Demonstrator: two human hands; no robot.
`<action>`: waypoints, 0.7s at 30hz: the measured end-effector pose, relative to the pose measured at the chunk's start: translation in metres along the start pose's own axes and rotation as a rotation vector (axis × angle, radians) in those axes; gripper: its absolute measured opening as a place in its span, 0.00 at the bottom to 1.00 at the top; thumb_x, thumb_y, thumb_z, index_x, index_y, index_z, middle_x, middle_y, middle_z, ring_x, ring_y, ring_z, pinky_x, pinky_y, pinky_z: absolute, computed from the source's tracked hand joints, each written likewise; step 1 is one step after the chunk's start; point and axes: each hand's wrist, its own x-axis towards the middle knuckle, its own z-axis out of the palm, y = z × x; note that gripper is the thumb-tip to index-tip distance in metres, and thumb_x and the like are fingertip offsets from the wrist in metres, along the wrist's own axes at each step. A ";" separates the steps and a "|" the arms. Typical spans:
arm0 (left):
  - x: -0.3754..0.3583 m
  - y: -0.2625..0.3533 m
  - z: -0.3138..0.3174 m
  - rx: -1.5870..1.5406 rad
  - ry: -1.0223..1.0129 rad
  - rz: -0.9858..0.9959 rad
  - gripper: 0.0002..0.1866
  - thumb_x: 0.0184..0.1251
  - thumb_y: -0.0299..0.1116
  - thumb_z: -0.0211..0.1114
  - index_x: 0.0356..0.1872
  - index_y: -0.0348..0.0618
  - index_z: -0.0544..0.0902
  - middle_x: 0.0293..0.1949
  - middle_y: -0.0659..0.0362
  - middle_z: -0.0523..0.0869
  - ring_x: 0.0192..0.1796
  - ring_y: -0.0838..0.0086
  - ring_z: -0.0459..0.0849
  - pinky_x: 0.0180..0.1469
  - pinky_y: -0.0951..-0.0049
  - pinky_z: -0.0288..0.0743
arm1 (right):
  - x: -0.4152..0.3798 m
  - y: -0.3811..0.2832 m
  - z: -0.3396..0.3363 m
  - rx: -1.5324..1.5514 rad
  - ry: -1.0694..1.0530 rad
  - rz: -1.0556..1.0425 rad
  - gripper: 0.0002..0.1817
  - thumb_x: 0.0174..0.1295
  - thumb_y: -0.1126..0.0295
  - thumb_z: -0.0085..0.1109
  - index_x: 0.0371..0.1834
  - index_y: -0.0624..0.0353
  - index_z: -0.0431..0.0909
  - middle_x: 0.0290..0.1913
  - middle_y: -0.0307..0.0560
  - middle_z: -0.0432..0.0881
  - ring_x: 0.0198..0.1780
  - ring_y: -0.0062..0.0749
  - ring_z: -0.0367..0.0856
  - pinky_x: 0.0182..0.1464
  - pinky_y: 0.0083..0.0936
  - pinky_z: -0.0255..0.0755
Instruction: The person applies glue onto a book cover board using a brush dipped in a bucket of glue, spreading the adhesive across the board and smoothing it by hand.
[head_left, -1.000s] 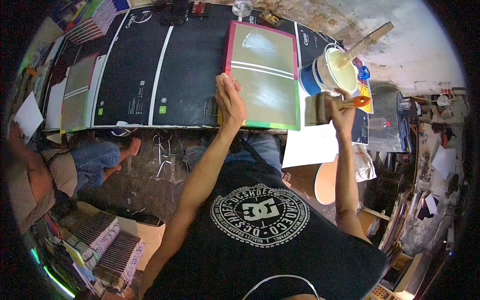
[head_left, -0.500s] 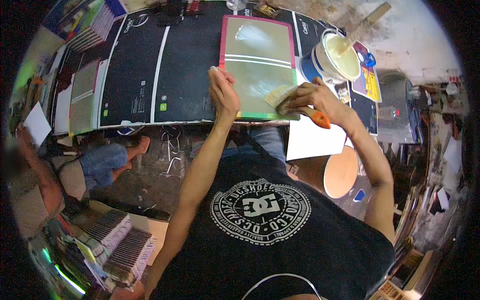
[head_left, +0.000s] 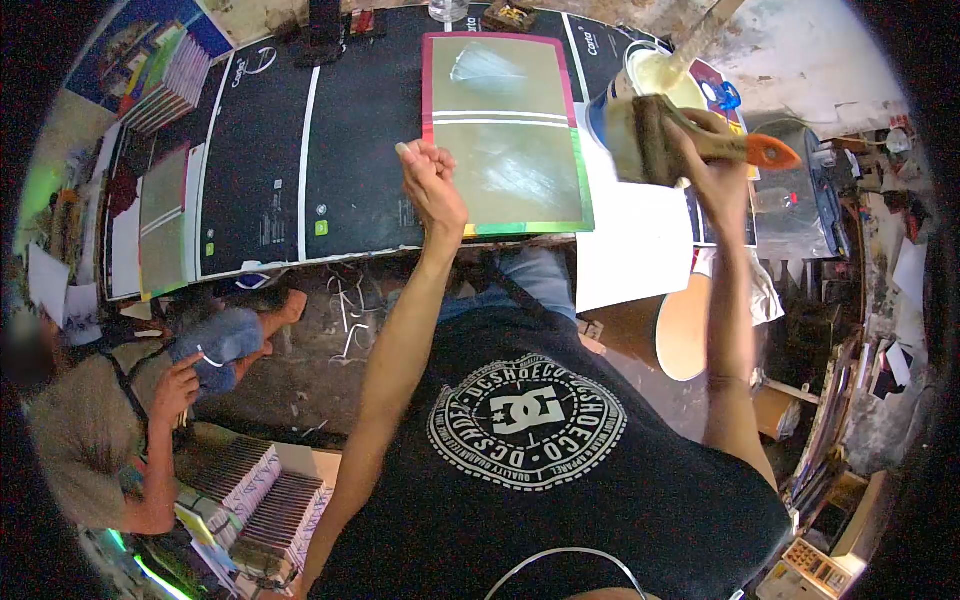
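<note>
My right hand (head_left: pixel 715 165) grips a wide paintbrush (head_left: pixel 770 152) with an orange handle tip. Its blurred bristles are in front of a blue-and-white bucket (head_left: pixel 603 122) that holds pale cream liquid (head_left: pixel 655 72). A stick (head_left: pixel 705 35) leans out over the bucket rim. My left hand (head_left: pixel 435 190) is closed with the thumb up, and nothing shows in it. It overlaps the left edge of a flat greyish-beige panel (head_left: pixel 500 150) with red and green borders and two white stripes. Wet, shiny whitish streaks lie on both halves of the panel.
White paper (head_left: pixel 632 255) hangs over the front edge of the black-covered table (head_left: pixel 360 150). A similar panel (head_left: pixel 163 220) lies at the left end. Another person (head_left: pixel 100 430) sits at left, near stacked bound blocks (head_left: pixel 270 500). A round-ended board (head_left: pixel 685 335) is below the table.
My right hand has lifted the paintbrush off the panel and carried it up and right to the bucket. My left hand stays by the panel's edge. The other person's arm has moved.
</note>
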 end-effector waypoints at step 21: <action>-0.001 0.004 0.007 0.099 0.038 0.022 0.31 0.75 0.64 0.33 0.30 0.45 0.68 0.21 0.62 0.71 0.22 0.81 0.66 0.25 0.80 0.58 | -0.050 0.099 -0.015 0.379 0.226 0.279 0.12 0.56 0.66 0.68 0.36 0.64 0.80 0.33 0.41 0.81 0.32 0.23 0.79 0.36 0.21 0.73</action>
